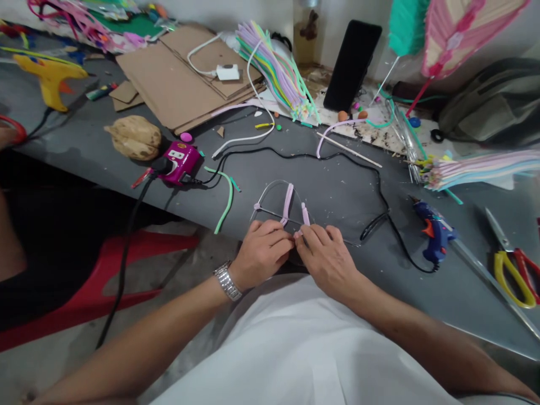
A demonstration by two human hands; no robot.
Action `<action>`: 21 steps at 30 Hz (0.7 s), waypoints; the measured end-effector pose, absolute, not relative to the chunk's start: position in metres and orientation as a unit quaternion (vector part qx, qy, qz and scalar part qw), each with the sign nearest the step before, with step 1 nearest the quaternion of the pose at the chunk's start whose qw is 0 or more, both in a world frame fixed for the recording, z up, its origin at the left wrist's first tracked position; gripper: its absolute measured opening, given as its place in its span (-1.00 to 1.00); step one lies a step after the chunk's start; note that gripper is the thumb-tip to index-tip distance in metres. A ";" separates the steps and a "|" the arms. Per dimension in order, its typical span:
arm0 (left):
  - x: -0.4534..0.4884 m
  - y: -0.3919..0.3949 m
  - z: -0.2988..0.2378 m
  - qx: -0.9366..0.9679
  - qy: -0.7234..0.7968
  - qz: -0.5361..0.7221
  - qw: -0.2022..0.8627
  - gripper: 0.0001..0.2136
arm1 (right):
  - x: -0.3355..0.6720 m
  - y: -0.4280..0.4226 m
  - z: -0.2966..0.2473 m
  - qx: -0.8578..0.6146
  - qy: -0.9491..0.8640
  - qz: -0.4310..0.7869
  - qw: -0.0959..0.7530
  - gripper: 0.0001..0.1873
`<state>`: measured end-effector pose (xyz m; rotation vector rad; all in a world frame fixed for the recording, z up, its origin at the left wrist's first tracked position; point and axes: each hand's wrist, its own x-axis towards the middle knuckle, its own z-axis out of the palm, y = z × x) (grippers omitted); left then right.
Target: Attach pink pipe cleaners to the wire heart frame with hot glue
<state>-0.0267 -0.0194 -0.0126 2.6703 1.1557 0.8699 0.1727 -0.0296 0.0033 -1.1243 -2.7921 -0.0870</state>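
A thin wire frame with a curved top lies at the table's near edge, crossed by a straight wire. Lilac pipe cleaner is looped over that crosspiece, and a second lilac piece is wrapped on the frame's right side. My left hand, below a metal watch, has its fingers closed at the frame's lower part. Close beside it, my right hand pinches at the lilac piece, fingertips nearly meeting the left ones. The exact grip of the left fingertips is hidden.
A blue glue gun and scissors lie on the right. A magenta power adapter sits left, its black cord crossing the table. Behind are cardboard, pipe cleaner bundles and a phone. Another person's hand shows far left.
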 end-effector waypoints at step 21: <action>-0.030 -0.022 -0.014 0.873 0.376 0.305 0.057 -0.84 | 0.301 -0.061 0.033 -0.753 -0.590 -0.049 0.288 -0.70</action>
